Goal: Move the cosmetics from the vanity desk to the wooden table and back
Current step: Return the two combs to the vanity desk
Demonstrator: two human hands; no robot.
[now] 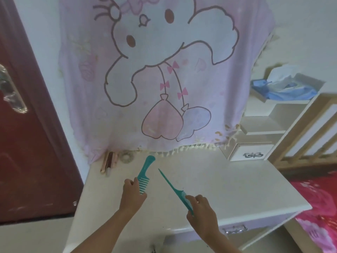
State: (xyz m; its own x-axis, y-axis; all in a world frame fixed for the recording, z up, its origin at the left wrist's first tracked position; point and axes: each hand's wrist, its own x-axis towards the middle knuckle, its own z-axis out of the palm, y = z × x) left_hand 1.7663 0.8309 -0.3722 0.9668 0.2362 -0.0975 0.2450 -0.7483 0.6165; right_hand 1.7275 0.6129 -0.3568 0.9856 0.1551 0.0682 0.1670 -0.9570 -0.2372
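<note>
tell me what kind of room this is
Most likely a bedroom. A white vanity desk stands by a dark red door, red floral bedding shows at the right edge, and the left hand holds a wide-tooth comb, the right hand a tail comb.

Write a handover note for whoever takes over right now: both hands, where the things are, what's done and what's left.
Left hand: grips the wide-toothed comb by its toothed end, handle pointing away.
Right hand: grips the tail comb by its toothed end.
Both combs are over the vanity desk; lifted or resting, I cannot tell.
The rose-gold tubes and hair ring lie at the desk's back edge.
Wooden table: not in view.
Done: unclear which leg this is.
Left: likely moving the tubes and ring too.
</note>
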